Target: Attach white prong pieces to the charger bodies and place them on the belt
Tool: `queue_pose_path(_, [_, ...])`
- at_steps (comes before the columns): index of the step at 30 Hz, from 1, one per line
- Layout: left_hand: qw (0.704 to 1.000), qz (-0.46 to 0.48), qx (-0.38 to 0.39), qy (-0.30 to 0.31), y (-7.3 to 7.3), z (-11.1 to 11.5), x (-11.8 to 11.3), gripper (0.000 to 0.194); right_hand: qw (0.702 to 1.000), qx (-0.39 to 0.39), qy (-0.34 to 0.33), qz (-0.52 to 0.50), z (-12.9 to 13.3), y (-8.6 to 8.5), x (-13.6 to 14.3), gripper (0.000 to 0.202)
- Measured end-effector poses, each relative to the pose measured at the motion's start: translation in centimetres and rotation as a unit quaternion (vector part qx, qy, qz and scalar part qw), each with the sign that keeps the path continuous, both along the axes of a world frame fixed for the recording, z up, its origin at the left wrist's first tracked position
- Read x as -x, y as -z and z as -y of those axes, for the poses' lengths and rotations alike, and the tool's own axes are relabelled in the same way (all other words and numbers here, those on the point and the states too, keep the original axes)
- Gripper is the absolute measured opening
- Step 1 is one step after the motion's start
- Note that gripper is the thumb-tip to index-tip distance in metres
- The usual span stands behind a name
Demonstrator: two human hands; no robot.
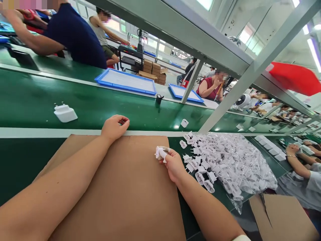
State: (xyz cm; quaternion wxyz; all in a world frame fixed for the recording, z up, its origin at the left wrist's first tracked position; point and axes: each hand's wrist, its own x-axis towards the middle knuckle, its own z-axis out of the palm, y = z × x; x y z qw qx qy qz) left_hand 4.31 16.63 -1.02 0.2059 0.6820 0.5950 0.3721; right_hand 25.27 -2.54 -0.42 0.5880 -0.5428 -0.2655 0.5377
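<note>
My right hand (175,164) is closed on a white plug piece (157,152), above the right side of a brown cardboard sheet (135,187). White coverings show on some of its fingertips. My left hand (114,128) is at the far edge of the cardboard, reaching over the green belt (140,113). Its fingers are curled toward the thumb, and I see nothing between them. To the right of my right hand lies a heap of loose white plug pieces (200,164), spilling from a clear plastic bag (248,160).
A white charger (65,113) with its pins up lies on the belt at left; a smaller white piece (184,123) lies farther right. Blue trays (125,81) stand beyond. A slanted metal post (225,97) crosses the view. A co-worker's hand (293,149) is at right, beside white blocks (269,147).
</note>
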Motion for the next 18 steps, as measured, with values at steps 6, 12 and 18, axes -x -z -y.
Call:
queue_pose_path(6, [0.995,-0.096,-0.022,-0.004,0.1,0.1,-0.4,0.024,0.999,0.009,0.025,-0.04,0.0,0.1,-0.1,0.034])
queue_pose_path(12, [0.978,-0.175,-0.058,0.099,-0.9,-0.2,-6.6,0.038,1.0,-0.011,0.005,0.015,0.1,0.2,1.2,0.04])
queue_pose_path(18, [0.942,-0.222,-0.024,0.25,-2.0,-1.9,-17.2,0.076,0.995,-0.002,-0.057,0.079,0.1,1.1,2.0,0.043])
